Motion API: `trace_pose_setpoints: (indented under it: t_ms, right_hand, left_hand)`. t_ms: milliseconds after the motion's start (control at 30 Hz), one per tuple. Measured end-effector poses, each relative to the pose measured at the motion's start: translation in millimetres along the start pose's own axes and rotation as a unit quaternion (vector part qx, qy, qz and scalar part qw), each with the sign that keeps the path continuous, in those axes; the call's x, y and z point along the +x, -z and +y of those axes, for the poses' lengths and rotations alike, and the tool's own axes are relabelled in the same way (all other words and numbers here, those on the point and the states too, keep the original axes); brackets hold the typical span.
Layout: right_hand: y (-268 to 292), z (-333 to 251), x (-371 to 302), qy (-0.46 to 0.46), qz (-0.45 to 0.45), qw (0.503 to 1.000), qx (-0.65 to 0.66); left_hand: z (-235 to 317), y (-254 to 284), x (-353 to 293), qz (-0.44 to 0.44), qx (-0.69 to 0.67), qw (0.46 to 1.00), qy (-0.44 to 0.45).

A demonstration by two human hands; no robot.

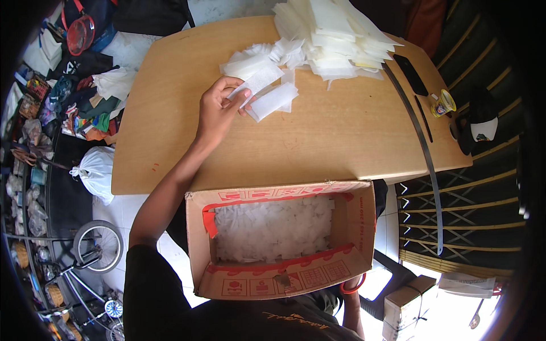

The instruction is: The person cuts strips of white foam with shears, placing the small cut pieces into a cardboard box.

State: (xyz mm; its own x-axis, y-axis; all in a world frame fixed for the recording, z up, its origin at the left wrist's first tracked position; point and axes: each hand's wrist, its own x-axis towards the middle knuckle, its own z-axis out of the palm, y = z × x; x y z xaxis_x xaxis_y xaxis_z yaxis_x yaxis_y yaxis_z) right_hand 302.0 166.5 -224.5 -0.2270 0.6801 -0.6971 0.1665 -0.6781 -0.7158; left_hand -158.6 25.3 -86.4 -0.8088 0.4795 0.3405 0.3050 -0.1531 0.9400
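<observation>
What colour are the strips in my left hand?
The strips are translucent white, seen best in the head view.

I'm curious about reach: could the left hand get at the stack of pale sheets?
Probably yes: the left hand is near the stack of pale sheets, with only loose white pieces between, though it holds a white strip.
</observation>
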Motion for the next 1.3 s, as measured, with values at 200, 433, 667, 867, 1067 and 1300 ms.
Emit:
trace_pose_setpoints:
  t_ms: [200,433,667,867,1067,1300]
  right_hand:
    - [4.2,0.5,-1.4,0.009,-0.001,1.000,0.000]
    - [4.4,-3.2,-0.8,0.008,-0.005,1.000,-0.007]
    - [7.5,-3.8,-5.3,0.009,-0.007,1.000,-0.010]
    - [10.6,-0.9,-12.3,0.024,-0.007,1.000,0.000]
    - [27.6,-24.9,-33.3,0.137,-0.019,0.990,-0.003]
    - [33.4,-94.8,-55.5,0.288,-0.028,0.923,-0.252]
  left_hand:
    - [5.2,0.4,-1.5,-0.039,0.005,0.999,0.015]
    - [8.1,-1.3,-4.8,-0.061,0.011,0.997,0.046]
    - [11.5,-0.5,-5.0,-0.071,0.015,0.996,0.057]
    - [26.3,3.3,-4.5,-0.050,-0.071,0.994,0.072]
    - [56.0,9.1,-21.6,-0.072,-0.117,0.984,0.115]
    - [91.9,-3.9,-42.0,-0.112,-0.141,0.972,0.153]
